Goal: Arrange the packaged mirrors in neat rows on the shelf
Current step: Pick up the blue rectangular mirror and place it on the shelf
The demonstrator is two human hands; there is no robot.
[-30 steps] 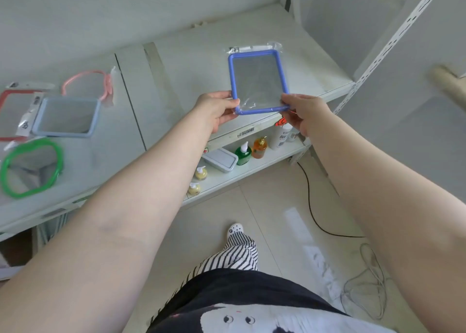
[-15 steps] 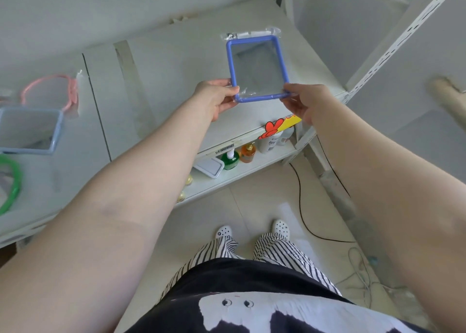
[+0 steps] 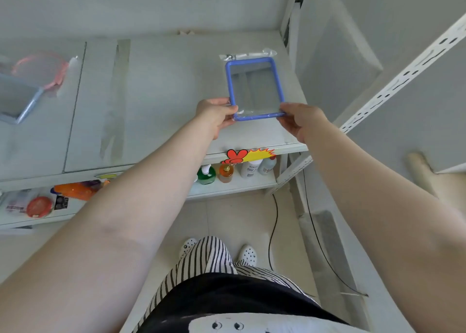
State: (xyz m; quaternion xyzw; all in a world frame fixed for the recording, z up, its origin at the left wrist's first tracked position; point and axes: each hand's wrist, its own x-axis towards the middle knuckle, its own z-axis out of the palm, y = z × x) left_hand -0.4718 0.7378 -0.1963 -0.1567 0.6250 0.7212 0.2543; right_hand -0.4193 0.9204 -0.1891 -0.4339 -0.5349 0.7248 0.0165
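A rectangular mirror with a dark blue frame (image 3: 254,90), sealed in clear plastic, is held low over the right end of the white shelf (image 3: 161,100). My left hand (image 3: 216,113) pinches its near left corner and my right hand (image 3: 300,120) pinches its near right corner. At the far left of the shelf lie a light blue framed mirror (image 3: 17,100) and a pink round framed mirror (image 3: 42,68), both cut off by the frame edge.
A lower shelf (image 3: 227,186) carries bottles, an orange pack and small jars. A white perforated upright (image 3: 393,80) rises on the right. A black cable (image 3: 272,231) runs over the tiled floor by my feet.
The blue mirror has moved further toward the shelf's right end, still in both hands. The view swung right, so the green mirror left the frame and the other mirrors slid to the left edge.
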